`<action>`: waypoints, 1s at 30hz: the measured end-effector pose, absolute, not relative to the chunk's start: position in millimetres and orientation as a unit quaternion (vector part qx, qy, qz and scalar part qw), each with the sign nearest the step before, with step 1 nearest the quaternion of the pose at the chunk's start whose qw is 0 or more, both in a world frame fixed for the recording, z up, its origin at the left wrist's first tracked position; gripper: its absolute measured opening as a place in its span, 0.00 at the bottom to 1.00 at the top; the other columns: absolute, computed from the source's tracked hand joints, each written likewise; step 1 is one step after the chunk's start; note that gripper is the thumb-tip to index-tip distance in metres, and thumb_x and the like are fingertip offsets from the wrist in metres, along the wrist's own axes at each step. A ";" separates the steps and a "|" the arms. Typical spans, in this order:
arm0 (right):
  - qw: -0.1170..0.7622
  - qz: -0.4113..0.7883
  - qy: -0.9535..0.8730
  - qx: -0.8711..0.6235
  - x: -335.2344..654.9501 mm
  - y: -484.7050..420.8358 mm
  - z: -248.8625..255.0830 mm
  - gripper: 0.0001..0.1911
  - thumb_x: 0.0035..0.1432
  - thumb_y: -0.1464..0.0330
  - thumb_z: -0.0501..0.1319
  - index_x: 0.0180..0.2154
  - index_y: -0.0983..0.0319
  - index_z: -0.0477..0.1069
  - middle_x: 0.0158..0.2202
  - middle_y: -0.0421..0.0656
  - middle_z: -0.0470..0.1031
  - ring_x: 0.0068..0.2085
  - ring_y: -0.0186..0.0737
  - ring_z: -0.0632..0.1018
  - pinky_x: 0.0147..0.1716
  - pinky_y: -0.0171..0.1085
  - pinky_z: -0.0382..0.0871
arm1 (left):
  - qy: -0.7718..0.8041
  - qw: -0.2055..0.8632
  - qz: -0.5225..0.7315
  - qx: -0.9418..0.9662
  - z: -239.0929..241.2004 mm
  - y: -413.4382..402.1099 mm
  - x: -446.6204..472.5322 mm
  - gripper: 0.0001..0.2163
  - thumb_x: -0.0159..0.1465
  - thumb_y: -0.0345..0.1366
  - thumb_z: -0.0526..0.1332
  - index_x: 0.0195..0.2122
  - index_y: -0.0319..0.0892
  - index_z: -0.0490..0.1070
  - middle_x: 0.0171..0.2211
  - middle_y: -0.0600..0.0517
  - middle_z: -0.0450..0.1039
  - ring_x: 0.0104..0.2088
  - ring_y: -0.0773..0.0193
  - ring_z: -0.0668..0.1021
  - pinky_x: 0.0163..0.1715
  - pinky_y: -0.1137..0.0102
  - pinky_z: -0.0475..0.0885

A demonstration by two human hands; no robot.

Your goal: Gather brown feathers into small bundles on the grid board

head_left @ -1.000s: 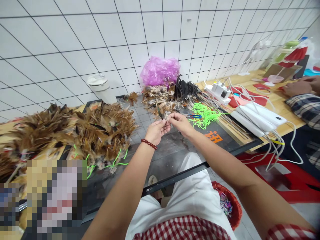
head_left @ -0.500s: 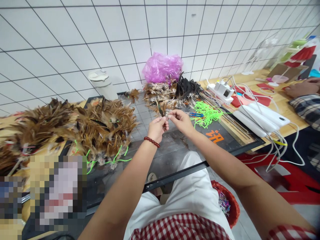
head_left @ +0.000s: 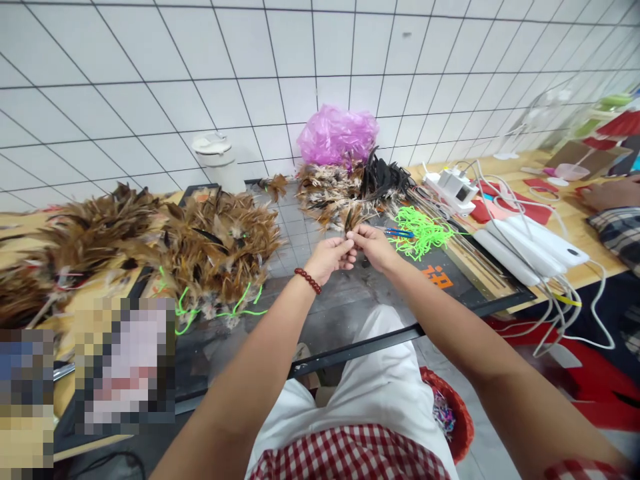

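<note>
At the left of the frame, 2 heaps of brown feathers [head_left: 150, 240] lie on the desk [head_left: 575, 220], with a white lidded cup [head_left: 217, 157] behind them. At centre, the left hand [head_left: 330, 257] and right hand [head_left: 373, 243] meet over the dark gridded cutting mat [head_left: 340, 313], fingers pinched on a small brown feather bundle [head_left: 351, 220]. Right of them lie neon green cords [head_left: 423, 230], an orange printed character [head_left: 437, 277] on the mat, and 2 white oblong devices [head_left: 525, 243].
</note>
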State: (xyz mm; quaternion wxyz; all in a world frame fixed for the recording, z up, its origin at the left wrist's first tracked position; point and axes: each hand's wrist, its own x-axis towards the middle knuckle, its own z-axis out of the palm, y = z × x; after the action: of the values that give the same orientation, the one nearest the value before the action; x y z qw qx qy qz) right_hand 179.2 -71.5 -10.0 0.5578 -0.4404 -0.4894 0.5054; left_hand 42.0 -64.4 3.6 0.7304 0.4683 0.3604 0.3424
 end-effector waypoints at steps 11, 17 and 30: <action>0.573 0.474 -0.496 -0.448 178.3 -68.1 -19.1 0.18 0.44 0.56 0.68 0.21 0.61 0.65 0.18 0.34 0.64 0.21 0.28 0.63 0.23 0.32 0.57 | 0.409 0.688 0.384 0.461 -2.7 -68.4 52.9 0.09 0.61 0.32 0.60 0.24 0.36 0.68 0.21 0.51 0.70 0.18 0.71 0.72 0.18 0.75 0.68; 0.579 0.466 -0.504 -0.440 176.4 -68.5 -16.7 0.17 0.46 0.54 0.67 0.24 0.61 0.67 0.20 0.35 0.64 0.22 0.29 0.62 0.23 0.32 0.56 | 0.425 0.650 0.439 0.453 -3.8 -68.3 55.5 0.08 0.60 0.30 0.58 0.24 0.37 0.68 0.18 0.54 0.67 0.15 0.73 0.68 0.14 0.77 0.63; 0.367 0.176 -0.635 -0.657 179.9 -38.2 -14.3 0.10 0.54 0.67 0.60 0.39 0.62 0.73 0.29 0.41 0.74 0.31 0.37 0.73 0.34 0.36 0.65 | 0.447 0.567 0.600 0.345 -8.2 -41.9 38.5 0.06 0.61 0.31 0.56 0.27 0.37 0.68 0.19 0.57 0.65 0.16 0.75 0.66 0.16 0.78 0.60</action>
State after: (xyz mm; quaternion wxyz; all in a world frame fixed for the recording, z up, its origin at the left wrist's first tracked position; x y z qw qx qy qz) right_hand 179.9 -38.2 -14.3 0.3666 -0.6568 -0.6350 0.1758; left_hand 38.5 -41.9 -8.2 0.5672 0.3447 0.4468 0.5999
